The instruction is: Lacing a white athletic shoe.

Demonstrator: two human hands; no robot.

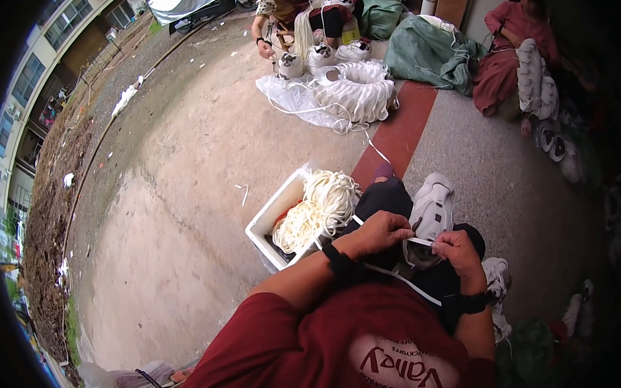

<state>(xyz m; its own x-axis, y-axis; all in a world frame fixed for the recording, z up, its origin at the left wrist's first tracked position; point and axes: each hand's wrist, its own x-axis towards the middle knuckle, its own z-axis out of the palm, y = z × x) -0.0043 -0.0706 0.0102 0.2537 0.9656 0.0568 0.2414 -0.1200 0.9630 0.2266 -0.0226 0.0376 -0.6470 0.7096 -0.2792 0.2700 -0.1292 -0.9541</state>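
A white shoe (433, 204) rests on my lap between my dark-clothed knees, its toe pointing away from me. Over its opening, a short stretch of white shoelace (419, 241) runs taut from one hand to the other. My left hand (387, 232) pinches the lace on the shoe's left side. On the right side, my right hand (457, 250) holds it between thumb and fingers. More of the white lace trails across my lap below the hands. The shoe's heel is partly hidden by my hands.
A white foam box (263, 243) heaped with cream laces (318, 206) stands left of my knees. More white shoes (496, 283) lie by my right side. Farther off, two people sit near a ring of white shoes (358, 91) and a green sack (429, 53).
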